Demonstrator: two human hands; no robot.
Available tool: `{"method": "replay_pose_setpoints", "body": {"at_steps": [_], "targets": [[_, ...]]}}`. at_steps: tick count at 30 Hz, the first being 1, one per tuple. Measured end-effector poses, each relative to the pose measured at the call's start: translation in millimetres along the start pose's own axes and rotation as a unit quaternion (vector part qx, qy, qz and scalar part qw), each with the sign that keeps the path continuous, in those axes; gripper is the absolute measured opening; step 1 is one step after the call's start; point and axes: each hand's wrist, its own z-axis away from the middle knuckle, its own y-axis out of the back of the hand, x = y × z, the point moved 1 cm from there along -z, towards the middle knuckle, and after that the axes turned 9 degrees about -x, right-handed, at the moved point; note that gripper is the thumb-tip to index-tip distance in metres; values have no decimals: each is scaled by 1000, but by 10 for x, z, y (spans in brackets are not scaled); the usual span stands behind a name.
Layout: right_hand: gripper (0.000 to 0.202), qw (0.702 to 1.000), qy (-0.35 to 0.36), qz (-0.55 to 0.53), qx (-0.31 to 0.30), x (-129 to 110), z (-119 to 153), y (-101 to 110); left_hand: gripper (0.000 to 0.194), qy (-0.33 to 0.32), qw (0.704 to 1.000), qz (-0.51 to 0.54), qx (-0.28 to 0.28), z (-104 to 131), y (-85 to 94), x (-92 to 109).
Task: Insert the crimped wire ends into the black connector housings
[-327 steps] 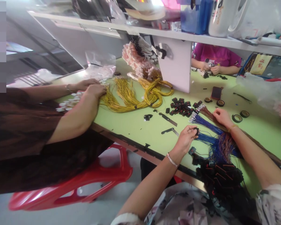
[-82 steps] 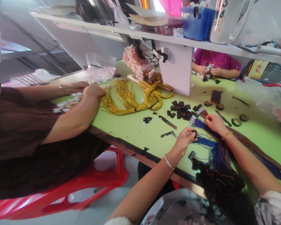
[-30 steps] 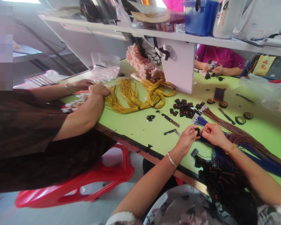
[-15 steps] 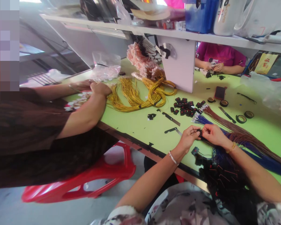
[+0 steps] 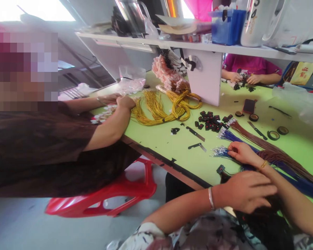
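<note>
Blue wires (image 5: 221,151) are touched by the right hand (image 5: 242,152), fingers together; a black pile (image 5: 268,220) is partly covered by the left hand (image 5: 247,191), fingers apart.

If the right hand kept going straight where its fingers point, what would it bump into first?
Probably the silver tips of the blue wires, just past the right hand; its height above them is unclear.

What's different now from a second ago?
The left hand has swung back toward the body, over the black connectors; the one it held is out of sight. The right hand remains by the blue wires. Knives and yellow wires stayed put.
</note>
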Motion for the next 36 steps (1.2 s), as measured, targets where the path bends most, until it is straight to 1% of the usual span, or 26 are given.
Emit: {"method": "replay_pose_setpoints", "body": {"at_steps": [1, 2, 3, 4, 5, 6, 7, 8, 9, 10, 11, 13, 16, 18, 19, 21, 23, 24, 25, 26, 28, 30, 32, 34, 36], "targets": [[9, 1000, 2, 7, 0, 4, 3, -10, 27, 21, 998, 13, 58, 20, 161, -61], [9, 1000, 4, 17, -1, 5, 4, -16, 24, 44, 990, 17, 131, 51, 362, -147], [10, 1000, 5, 30, -1, 1, 4, -19, 20, 69, 974, 4, 218, 91, 595, -258], [11, 999, 6, 46, -2, -7, 4, -22, 16, 102, 950, -28, 295, 137, 842, -389], [12, 998, 7, 65, -3, -20, 2, -24, 16, 141, 920, -76, 357, 186, 1092, -533], [14, 996, 7, 84, -5, -36, 1, -25, 18, 184, 891, -126, 396, 233, 1327, -683], [15, 995, 6, 101, -10, -52, 1, -25, 19, 228, 861, -171, 422, 278, 1537, -829], [15, 993, 3, 114, -15, -67, 3, -23, 20, 269, 837, -210, 428, 318, 1712, -964], [16, 992, 0, 122, -19, -79, 7, -17, 19, 302, 825, -244, 410, 349, 1845, -1080], [17, 992, -1, 126, -22, -87, 13, -7, 19, 326, 816, -274, 390, 375, 1936, -1173], [18, 992, -1, 126, -22, -91, 22, 6, 19, 343, 808, -301, 372, 397, 1990, -1240], [18, 993, -1, 121, -11, -83, 42, 39, 18, 360, 795, -342, 349, 427, 2011, -1303], [13, 996, -14, 85, 16, -52, 63, 82, 21, 367, 779, -371, 348, 449, 1946, -1254], [11, 999, -18, 24, 26, -38, 62, 87, 28, 352, 785, -356, 366, 445, 1884, -1161], [11, 999, -16, -15, 31, -36, 58, 83, 32, 336, 796, -330, 380, 435, 1846, -1106], [11, 995, -6, -92, 42, -43, 45, 64, 33, 295, 833, -226, 409, 400, 1741, -992], [10, 986, 1, -156, 51, -53, 31, 44, 30, 254, 870, -52, 420, 342, 1591, -892], [10, 982, 4, -180, 54, -58, 26, 36, 29, 235, 877, 50, 417, 308, 1502, -849], [10, 978, 7, -199, 58, -62, 24, 30, 29, 219, 876, 148, 405, 273, 1410, -812], [11, 975, 9, -212, 62, -66, 25, 26, 28, 203, 867, 232, 392, 239, 1320, -779], [10, 971, 14, -228, 76, -76, 40, 24, 24, 182, 842, 352, 365, 185, 1165, -734], [9, 966, 16, -239, 94, -89, 68, 22, 19, 175, 822, 412, 351, 153, 1054, -719], [9, 962, 13, -249, 113, -100, 100, 15, 16, 176, 808, 443, 347, 142, 984, -732], [9, 958, 3, -257, 129, -106, 123, 4, 15, 176, 799, 462, 342, 141, 941, -760], [9, 956, -8, -256, 143, -106, 130, -8, 15, 170, 797, 472, 335, 143, 915, -789]]}}
